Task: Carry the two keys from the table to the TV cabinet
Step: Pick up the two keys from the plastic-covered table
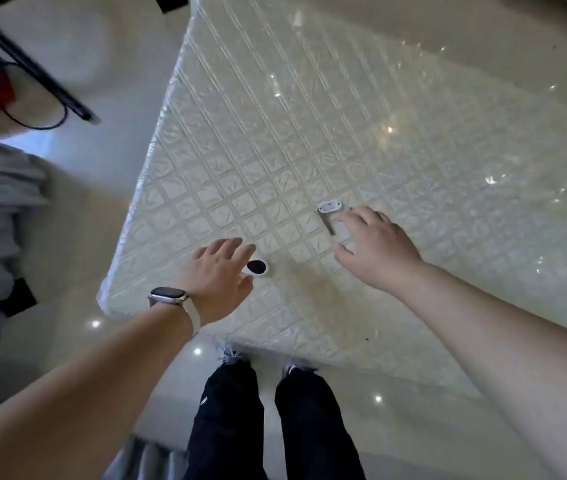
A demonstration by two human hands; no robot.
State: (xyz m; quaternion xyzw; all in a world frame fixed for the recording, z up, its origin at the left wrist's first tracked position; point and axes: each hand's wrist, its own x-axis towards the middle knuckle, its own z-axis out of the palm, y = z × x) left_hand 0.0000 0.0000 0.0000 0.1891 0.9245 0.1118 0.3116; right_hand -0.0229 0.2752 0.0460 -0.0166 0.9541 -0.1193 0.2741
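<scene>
Hovering spread, both hands (218, 271) (375, 252) flank two keys (257, 267) (329, 211) near the table (206, 188) corner.

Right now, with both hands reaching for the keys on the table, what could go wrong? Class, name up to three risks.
1. The metal key lies flat on the glossy embossed table cover; the right hand, fingers spread, may push it along rather than lift it.
2. The round black-and-white key fob sits fairly near the table's front edge, so a nudge from the left hand could slide it towards the floor.
3. Grabbing both at once splits attention; one grip may fail.
</scene>
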